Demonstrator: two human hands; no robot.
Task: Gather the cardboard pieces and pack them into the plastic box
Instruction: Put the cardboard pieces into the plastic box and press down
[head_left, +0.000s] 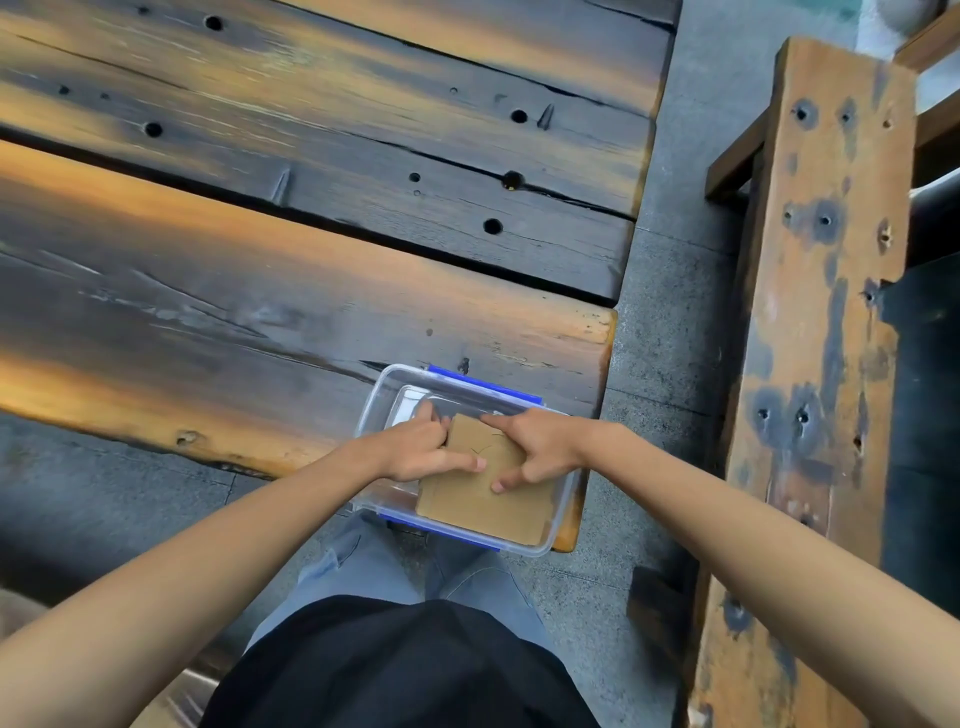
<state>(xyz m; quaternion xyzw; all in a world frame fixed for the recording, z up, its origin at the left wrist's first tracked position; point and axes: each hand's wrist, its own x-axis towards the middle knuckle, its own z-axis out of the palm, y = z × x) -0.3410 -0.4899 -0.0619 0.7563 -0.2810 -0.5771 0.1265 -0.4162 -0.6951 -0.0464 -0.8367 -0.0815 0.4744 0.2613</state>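
- Clear plastic box (382, 396) with blue clips sits at the near corner of a dark wooden table (260, 270).
- Cardboard pieces (485, 501) lie flat inside it.
- Left hand (423, 449) and right hand (537, 451) press spread fingers on the cardboard, gripping nothing.

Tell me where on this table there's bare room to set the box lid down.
The dark wooden plank table is bare left of and beyond the clear plastic box. It is crowded inside the box, where the left hand and right hand press on the brown cardboard pieces.
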